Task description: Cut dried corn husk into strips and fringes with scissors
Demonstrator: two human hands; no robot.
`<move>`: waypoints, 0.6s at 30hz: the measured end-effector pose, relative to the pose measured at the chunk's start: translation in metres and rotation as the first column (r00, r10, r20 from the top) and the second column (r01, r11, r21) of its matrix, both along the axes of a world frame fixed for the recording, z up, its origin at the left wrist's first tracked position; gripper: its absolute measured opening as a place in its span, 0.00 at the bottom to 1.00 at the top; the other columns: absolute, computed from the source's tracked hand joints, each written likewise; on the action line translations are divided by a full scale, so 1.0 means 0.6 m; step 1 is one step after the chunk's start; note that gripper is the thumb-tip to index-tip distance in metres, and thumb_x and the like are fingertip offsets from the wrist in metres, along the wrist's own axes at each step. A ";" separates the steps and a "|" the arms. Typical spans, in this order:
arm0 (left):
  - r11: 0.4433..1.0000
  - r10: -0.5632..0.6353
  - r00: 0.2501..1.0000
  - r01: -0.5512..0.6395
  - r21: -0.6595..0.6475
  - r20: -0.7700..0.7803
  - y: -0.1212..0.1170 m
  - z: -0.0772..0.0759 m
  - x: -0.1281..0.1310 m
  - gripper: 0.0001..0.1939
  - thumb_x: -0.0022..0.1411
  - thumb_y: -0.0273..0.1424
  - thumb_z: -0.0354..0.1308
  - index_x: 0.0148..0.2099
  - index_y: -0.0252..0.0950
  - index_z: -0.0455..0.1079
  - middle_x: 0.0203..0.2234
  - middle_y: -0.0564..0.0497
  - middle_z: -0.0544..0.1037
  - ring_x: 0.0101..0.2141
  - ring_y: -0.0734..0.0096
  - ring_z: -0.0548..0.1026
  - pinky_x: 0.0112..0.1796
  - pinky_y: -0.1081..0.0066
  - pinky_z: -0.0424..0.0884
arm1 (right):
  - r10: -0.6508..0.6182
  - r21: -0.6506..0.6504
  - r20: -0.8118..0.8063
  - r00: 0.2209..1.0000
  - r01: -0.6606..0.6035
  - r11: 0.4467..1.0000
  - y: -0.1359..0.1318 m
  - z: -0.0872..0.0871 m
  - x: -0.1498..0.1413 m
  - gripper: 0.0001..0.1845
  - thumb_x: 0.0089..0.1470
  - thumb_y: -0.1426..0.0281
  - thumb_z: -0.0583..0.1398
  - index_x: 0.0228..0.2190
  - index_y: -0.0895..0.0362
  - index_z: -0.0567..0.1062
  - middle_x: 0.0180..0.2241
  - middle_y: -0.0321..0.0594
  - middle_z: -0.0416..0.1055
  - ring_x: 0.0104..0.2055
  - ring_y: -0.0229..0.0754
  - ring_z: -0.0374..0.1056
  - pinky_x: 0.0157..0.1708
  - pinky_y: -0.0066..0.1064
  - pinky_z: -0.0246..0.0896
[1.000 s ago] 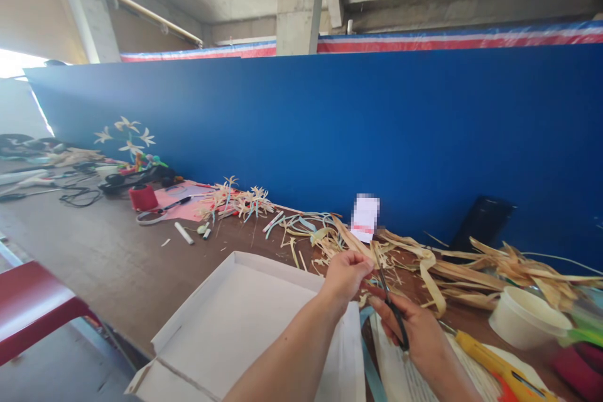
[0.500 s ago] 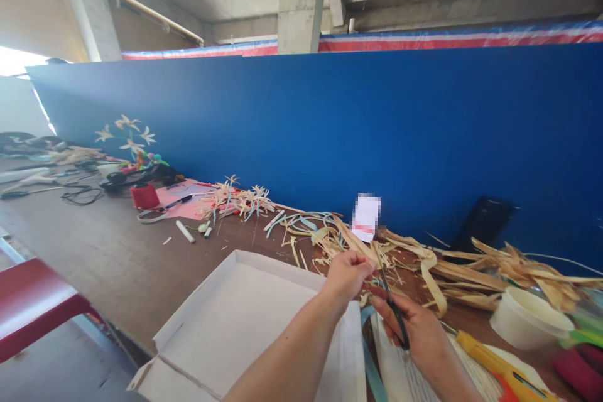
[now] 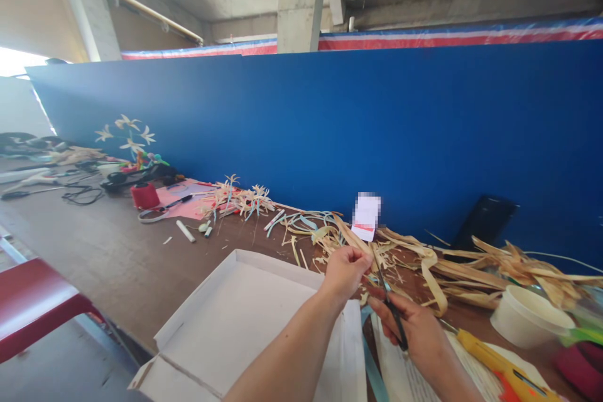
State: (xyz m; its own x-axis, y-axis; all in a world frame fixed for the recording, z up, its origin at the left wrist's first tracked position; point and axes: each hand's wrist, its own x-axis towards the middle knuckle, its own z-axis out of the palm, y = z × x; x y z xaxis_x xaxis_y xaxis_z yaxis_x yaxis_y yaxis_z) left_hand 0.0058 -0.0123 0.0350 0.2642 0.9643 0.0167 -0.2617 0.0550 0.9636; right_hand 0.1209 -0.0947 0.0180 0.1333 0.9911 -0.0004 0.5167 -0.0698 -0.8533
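Brown surface (image 3: 117,245) along a blue partition (image 3: 301,125), concrete column (image 3: 299,6) behind, open room leftward to the near edge (image 3: 135,334), left hand (image 3: 346,273) pinched, contents unclear, right hand (image 3: 419,323) gripping scissors (image 3: 401,330)

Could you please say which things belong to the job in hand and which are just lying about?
Seemingly in use:
scissors, in the right hand
whatever the left hand pinches, too small to tell
probably dried strips, near both hands

Seemingly just lying about:
red spool
cream tub
yellow tool
maroon chair
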 end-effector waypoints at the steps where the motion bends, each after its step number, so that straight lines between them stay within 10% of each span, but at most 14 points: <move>1: 1.000 -0.004 1.000 0.004 0.006 -0.008 0.000 -0.002 0.001 0.08 0.49 0.31 0.59 0.25 0.32 0.65 0.17 0.55 0.67 0.17 0.81 0.62 0.21 0.78 0.61 | 0.000 -0.001 -0.001 1.000 0.000 1.000 0.000 0.001 0.000 0.27 0.48 0.52 0.57 0.44 0.57 0.75 0.14 0.30 0.61 0.18 0.37 0.57 0.19 0.28 0.49; 18: 1.000 -0.015 1.000 0.015 0.006 -0.024 -0.001 -0.005 0.001 0.08 0.49 0.32 0.58 0.26 0.32 0.66 0.18 0.55 0.68 0.18 0.81 0.63 0.22 0.78 0.62 | -0.002 0.031 -0.008 1.000 0.003 1.000 -0.001 0.004 -0.001 0.26 0.47 0.53 0.58 0.43 0.57 0.76 0.13 0.29 0.59 0.16 0.36 0.55 0.18 0.28 0.47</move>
